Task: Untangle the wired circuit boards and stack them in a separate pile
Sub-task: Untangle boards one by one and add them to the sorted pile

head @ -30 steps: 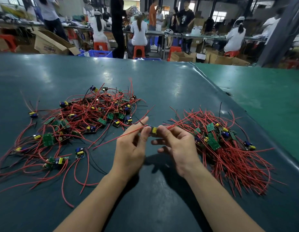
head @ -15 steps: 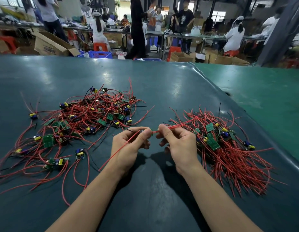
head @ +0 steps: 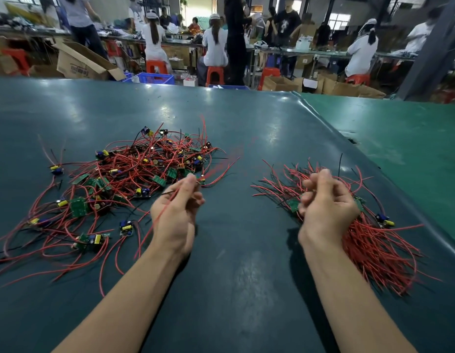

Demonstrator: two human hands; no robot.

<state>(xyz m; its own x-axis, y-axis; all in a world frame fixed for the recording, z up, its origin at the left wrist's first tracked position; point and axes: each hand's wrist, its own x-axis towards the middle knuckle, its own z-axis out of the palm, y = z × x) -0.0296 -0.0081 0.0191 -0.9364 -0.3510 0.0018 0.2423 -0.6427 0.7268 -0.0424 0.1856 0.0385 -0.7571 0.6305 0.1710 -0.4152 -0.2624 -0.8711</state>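
Note:
A tangled heap of wired circuit boards [head: 134, 174], small green boards with red and black leads, lies on the left of the dark green table [head: 246, 276]. A second pile of boards with their red wires lying roughly parallel [head: 374, 240] sits on the right. My left hand [head: 178, 215] is at the heap's right edge and pinches a red wire [head: 155, 222] that runs down past my palm, with a small board [head: 202, 179] at my fingertips. My right hand [head: 325, 205] hovers over the right pile with fingers curled. Whether it holds anything is hidden.
The table's right edge [head: 348, 149] meets a lighter green table [head: 412, 138]. Beyond the far edge stand cardboard boxes [head: 78, 62], a blue crate [head: 155, 78] and red stools [head: 213, 75], with people working at benches.
My hands, which were together at the middle holding one board's wires, have parted. The right hand moved right onto the sorted pile, and the left moved up-left to the heap's edge.

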